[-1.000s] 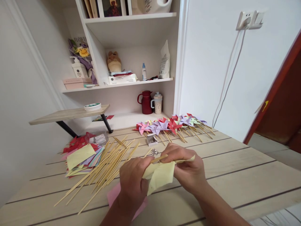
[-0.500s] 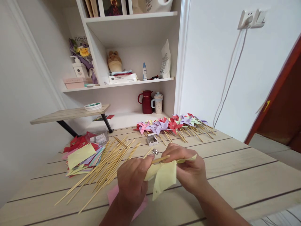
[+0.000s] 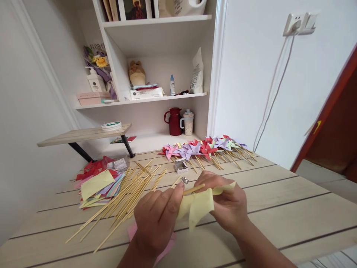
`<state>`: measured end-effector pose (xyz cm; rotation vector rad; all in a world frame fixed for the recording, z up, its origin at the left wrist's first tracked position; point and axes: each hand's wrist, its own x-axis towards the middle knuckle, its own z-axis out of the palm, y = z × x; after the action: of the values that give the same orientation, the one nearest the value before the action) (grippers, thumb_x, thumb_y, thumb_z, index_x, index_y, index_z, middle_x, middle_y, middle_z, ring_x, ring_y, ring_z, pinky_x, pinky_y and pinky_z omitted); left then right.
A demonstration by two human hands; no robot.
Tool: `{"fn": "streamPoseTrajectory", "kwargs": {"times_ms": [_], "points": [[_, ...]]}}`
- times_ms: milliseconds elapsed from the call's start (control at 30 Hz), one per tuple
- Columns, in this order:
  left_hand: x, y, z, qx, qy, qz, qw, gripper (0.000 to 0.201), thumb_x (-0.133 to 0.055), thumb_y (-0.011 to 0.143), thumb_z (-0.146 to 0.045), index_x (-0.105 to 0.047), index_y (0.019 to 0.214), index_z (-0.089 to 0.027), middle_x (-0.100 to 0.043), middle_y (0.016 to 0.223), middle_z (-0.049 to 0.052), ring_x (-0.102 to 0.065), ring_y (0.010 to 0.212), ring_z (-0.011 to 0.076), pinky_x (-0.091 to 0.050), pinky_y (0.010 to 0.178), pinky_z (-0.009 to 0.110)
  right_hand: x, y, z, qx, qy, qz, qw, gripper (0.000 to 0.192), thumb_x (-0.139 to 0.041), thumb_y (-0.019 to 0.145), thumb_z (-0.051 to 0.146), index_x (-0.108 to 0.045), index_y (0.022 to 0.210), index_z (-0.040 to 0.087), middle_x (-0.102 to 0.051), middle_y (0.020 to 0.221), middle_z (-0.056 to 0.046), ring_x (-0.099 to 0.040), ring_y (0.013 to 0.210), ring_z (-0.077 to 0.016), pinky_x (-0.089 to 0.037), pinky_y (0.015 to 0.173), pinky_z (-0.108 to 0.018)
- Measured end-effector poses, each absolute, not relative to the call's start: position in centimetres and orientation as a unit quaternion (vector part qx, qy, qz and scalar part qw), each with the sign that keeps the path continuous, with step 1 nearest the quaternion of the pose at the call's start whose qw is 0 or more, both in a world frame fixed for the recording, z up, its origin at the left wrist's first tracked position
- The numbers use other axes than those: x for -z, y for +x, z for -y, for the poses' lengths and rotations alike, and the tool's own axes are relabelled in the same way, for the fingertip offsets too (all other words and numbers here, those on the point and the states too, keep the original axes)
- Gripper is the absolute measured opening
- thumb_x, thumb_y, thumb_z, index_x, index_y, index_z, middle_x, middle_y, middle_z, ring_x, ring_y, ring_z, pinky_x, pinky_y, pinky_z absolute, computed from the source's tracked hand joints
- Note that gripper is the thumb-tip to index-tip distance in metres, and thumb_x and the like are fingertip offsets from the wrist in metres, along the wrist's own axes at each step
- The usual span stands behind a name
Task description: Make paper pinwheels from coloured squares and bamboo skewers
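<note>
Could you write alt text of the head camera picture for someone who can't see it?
Two hands, left hand and right hand, hold a yellow paper and a wooden stick above a wooden table. Loose sticks and coloured paper lie to the left; finished pinwheels line the far edge.

Left hand (image 3: pixel 156 219) and right hand (image 3: pixel 227 204) gripping yellow paper (image 3: pixel 199 204) on stick (image 3: pixel 193 190), loose sticks (image 3: pixel 125 201) nearby
</note>
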<state>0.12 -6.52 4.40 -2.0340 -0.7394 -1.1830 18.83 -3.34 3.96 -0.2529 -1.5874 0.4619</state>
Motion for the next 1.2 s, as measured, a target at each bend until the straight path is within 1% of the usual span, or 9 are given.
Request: {"fn": "streamPoseTrajectory", "kwargs": {"times_ms": [200,300,500,600,700,767,967,1100,1200], "points": [[-4.6,0.1,6.5,0.448,-0.781,0.275,0.337,0.021,-0.053,0.094,-0.015,-0.062,0.113,-0.013,-0.076,0.087,0.010,-0.070,0.071,0.0186,-0.051,0.063,0.029,-4.1,18.6,3.7,-0.207,-0.122,0.708,0.664,0.021,-0.061,0.082,0.006,-0.065,0.091,0.025,-0.066,0.072,-0.002,-0.059,0.062,-0.0174,-0.050,0.057,-0.033],[-4.7,0.1,6.3,0.445,-0.782,0.281,0.333,0.019,-0.051,0.095,-0.015,-0.062,0.109,-0.015,-0.075,0.082,0.008,-0.069,0.070,0.0177,-0.050,0.061,0.029,-4.1,18.5,3.8,-0.214,-0.124,0.704,0.666,0.022,-0.061,0.081,0.005,-0.064,0.090,0.025,-0.066,0.074,-0.002,-0.060,0.066,-0.0178,-0.051,0.060,-0.034],[-4.9,0.3,6.2,0.469,-0.772,0.270,0.334,0.015,-0.050,0.095,-0.013,-0.063,0.104,-0.015,-0.074,0.080,0.006,-0.067,0.068,0.0161,-0.050,0.062,0.027,-3.8,18.6,3.3,-0.225,-0.115,0.703,0.665,0.019,-0.063,0.083,0.008,-0.066,0.093,0.024,-0.068,0.078,-0.002,-0.062,0.069,-0.0182,-0.053,0.067,-0.038],[-5.1,0.5,6.2,0.475,-0.770,0.263,0.335,0.014,-0.049,0.095,-0.013,-0.062,0.100,-0.013,-0.072,0.076,0.005,-0.065,0.063,0.0151,-0.050,0.062,0.027,-3.7,18.6,3.1,-0.211,-0.125,0.702,0.669,0.017,-0.065,0.083,0.011,-0.066,0.094,0.025,-0.070,0.079,-0.002,-0.065,0.073,-0.0198,-0.053,0.077,-0.043],[-5.2,0.7,6.1,0.477,-0.766,0.264,0.341,0.014,-0.048,0.096,-0.012,-0.062,0.099,-0.013,-0.070,0.071,0.004,-0.064,0.061,0.0150,-0.049,0.060,0.027,-3.7,18.6,3.1,-0.191,-0.141,0.699,0.674,0.018,-0.065,0.082,0.011,-0.066,0.093,0.025,-0.070,0.076,0.000,-0.067,0.075,-0.0207,-0.052,0.086,-0.048],[-5.2,0.8,6.1,0.484,-0.758,0.263,0.350,0.014,-0.048,0.096,-0.012,-0.062,0.099,-0.012,-0.071,0.072,0.004,-0.063,0.061,0.0150,-0.048,0.059,0.028,-3.7,18.6,3.1,-0.175,-0.148,0.699,0.677,0.018,-0.065,0.082,0.010,-0.064,0.091,0.025,-0.070,0.073,0.001,-0.066,0.071,-0.0197,-0.051,0.089,-0.050],[-5.0,0.6,6.9,0.454,-0.775,0.263,0.351,0.027,-0.040,0.101,-0.017,-0.063,0.109,-0.007,-0.075,0.085,0.011,-0.066,0.071,0.0168,-0.047,0.062,0.030,-3.6,18.4,3.0,-0.118,-0.136,0.691,0.700,0.014,-0.068,0.083,0.013,-0.060,0.084,0.024,-0.069,0.068,0.003,-0.063,0.058,-0.0162,-0.048,0.091,-0.051],[-5.1,0.2,7.1,0.444,-0.779,0.252,0.363,0.029,-0.041,0.101,-0.018,-0.064,0.112,-0.004,-0.076,0.089,0.012,-0.067,0.076,0.0184,-0.045,0.063,0.032,-3.3,18.1,2.9,-0.131,-0.114,0.674,0.718,0.019,-0.070,0.084,0.016,-0.060,0.099,0.024,-0.069,0.069,0.003,-0.061,0.056,-0.0154,-0.046,0.092,-0.050],[-5.1,0.0,7.1,0.451,-0.776,0.250,0.364,0.027,-0.045,0.100,-0.017,-0.064,0.113,-0.005,-0.076,0.091,0.012,-0.067,0.079,0.0189,-0.046,0.066,0.033,-3.4,18.0,2.9,-0.137,-0.086,0.672,0.723,0.031,-0.069,0.086,0.019,-0.058,0.114,0.026,-0.070,0.073,0.001,-0.062,0.060,-0.0170,-0.049,0.082,-0.046]]}}
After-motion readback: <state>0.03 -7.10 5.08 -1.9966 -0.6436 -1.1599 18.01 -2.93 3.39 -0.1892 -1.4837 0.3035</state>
